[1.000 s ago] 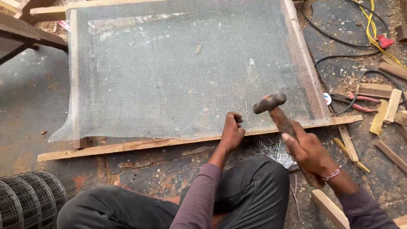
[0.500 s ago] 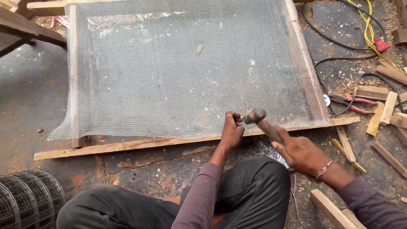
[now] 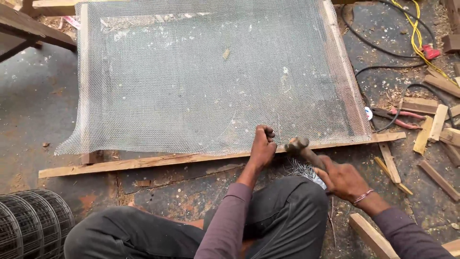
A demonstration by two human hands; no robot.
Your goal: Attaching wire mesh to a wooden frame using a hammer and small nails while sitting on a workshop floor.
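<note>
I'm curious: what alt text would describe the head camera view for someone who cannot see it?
A seated person's left hand presses wire mesh onto a wooden strip while the right hand holds a hammer down beside it. Wood scraps, pliers and cables lie rightward.

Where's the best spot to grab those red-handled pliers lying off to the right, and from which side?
Take the pliers by the two red handles, probably from above and from the right. They lie flat on the floor, handles spreading rightward into open space, while the nose end sits close to the wooden frame and a black cable.
</note>
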